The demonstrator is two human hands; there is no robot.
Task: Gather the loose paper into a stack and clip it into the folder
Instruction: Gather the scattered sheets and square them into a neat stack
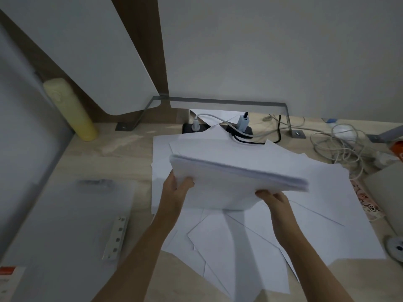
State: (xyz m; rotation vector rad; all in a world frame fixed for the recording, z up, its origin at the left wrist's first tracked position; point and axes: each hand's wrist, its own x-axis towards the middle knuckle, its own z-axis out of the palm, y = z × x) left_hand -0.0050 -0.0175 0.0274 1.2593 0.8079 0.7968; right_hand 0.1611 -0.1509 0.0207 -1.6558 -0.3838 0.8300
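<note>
White, held above the bench (pixel 130 153) as one paper stack (pixel 229 182). Clamped at near-left corner by left grip (pixel 176 189), at near edge by right grip (pixel 273 199), over loose sheets (pixel 316 214).

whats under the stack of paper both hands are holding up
Loose white sheets lie overlapping on the wooden desk below the stack. The stack hides the sheets right beneath it and most fingers of the left hand and right hand.
</note>
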